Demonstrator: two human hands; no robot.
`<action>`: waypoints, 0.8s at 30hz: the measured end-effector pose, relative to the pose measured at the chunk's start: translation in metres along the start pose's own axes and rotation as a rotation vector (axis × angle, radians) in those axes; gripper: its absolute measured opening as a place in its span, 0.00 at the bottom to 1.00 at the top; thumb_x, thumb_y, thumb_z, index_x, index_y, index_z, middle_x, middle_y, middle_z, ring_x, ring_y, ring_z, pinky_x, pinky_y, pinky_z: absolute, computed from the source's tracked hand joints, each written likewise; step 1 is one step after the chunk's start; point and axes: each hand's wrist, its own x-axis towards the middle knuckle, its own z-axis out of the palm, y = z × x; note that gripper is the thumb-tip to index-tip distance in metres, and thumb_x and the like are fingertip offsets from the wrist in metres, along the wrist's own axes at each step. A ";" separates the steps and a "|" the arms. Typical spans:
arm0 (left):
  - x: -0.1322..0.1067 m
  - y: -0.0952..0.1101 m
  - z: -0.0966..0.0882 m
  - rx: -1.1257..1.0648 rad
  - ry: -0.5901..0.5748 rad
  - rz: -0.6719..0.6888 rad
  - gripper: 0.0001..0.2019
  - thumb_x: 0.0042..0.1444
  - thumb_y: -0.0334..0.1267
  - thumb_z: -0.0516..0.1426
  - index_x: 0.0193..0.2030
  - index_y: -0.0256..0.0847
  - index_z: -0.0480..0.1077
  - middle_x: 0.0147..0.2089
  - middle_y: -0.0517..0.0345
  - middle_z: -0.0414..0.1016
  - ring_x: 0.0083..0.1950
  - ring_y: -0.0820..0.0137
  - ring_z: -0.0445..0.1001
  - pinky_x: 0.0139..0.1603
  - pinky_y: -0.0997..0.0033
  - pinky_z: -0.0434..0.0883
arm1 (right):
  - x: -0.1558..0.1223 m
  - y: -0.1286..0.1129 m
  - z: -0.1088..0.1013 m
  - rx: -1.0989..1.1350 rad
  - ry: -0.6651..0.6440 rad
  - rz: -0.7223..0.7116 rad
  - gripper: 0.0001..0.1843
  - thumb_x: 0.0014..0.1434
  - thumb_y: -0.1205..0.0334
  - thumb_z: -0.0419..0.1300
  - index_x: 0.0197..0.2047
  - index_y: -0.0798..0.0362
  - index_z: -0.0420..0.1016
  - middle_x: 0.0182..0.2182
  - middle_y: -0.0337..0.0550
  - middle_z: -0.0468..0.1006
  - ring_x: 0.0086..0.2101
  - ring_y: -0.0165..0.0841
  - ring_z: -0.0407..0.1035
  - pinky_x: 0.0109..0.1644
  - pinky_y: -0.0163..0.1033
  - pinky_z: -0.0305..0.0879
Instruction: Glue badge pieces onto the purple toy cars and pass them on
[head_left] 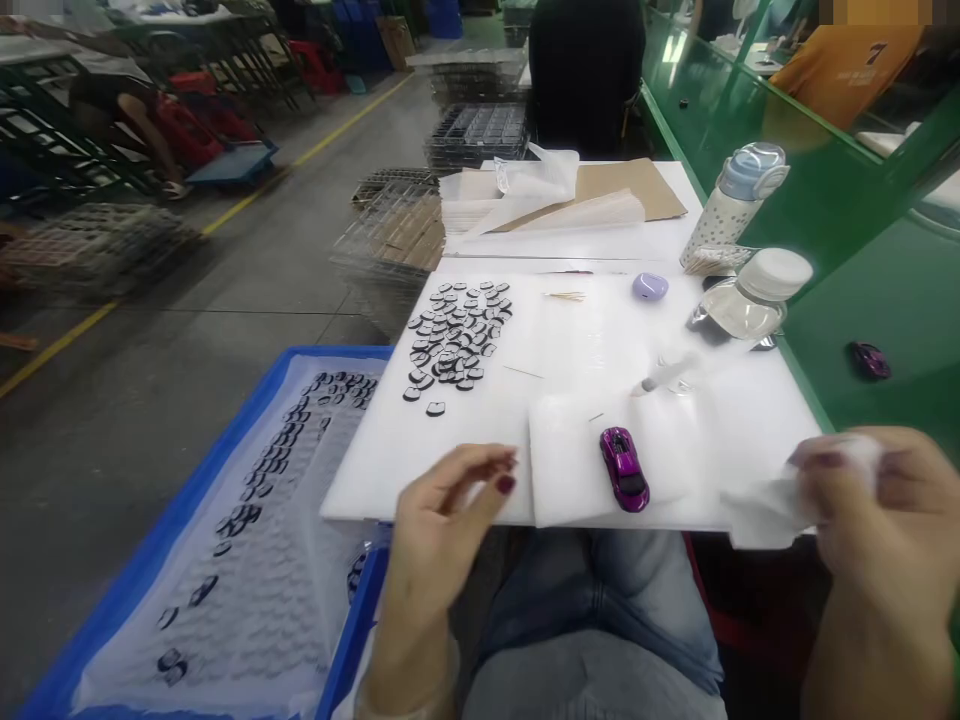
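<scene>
At the near edge, the person's lap in jeans point(600, 585) sits under the white surface point(405, 455). The left hand point(454, 510) is raised at that edge, thumb and fingertips drawn close together; I cannot tell whether anything is between them. The right hand point(877, 500), blurred, is closed around a crumpled white cloth point(769, 512), one end trailing over the edge. Between the hands the purple car point(624, 470) lies on a white sheet point(566, 465), touched by neither hand. Left of the surface, and lower, a blue tray point(366, 600) carries rows of small dark parts. Just beyond the car are a blurred pale tube point(667, 372) and a thin pin point(596, 417). Farther up, many black parts point(454, 340) are scattered in a loose heap on the left (some overlapping), with a few thin sticks point(568, 296), a lilac case point(649, 287) and a white-lidded jar point(750, 300) across to the right. A second car point(870, 360) rests on the green ledge point(825, 330). Behind the jar stands a spotted flask point(731, 210); papers point(540, 205) and cardboard point(637, 185) cover the far end, before a person in black point(585, 80).
</scene>
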 end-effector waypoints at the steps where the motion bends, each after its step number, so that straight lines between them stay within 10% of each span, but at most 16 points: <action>1: -0.005 0.004 0.013 -0.168 -0.098 0.004 0.11 0.56 0.45 0.66 0.41 0.40 0.79 0.38 0.53 0.82 0.39 0.67 0.79 0.41 0.71 0.77 | -0.007 -0.012 0.010 0.051 -0.051 0.011 0.04 0.58 0.58 0.67 0.36 0.46 0.76 0.24 0.43 0.75 0.20 0.32 0.68 0.18 0.36 0.61; 8: -0.008 0.012 0.079 -0.931 -0.412 -0.309 0.12 0.53 0.48 0.68 0.37 0.41 0.81 0.35 0.54 0.82 0.36 0.72 0.80 0.44 0.73 0.78 | -0.023 -0.051 0.051 0.202 -0.211 -0.321 0.12 0.57 0.71 0.66 0.43 0.47 0.78 0.25 0.36 0.76 0.22 0.30 0.68 0.22 0.36 0.63; 24: -0.012 0.007 0.085 -0.841 -0.340 -0.370 0.16 0.43 0.50 0.72 0.33 0.41 0.83 0.30 0.54 0.80 0.31 0.72 0.76 0.36 0.75 0.75 | -0.022 -0.079 0.044 -0.094 -0.322 -0.666 0.07 0.59 0.71 0.61 0.41 0.52 0.76 0.30 0.41 0.74 0.23 0.26 0.67 0.24 0.33 0.68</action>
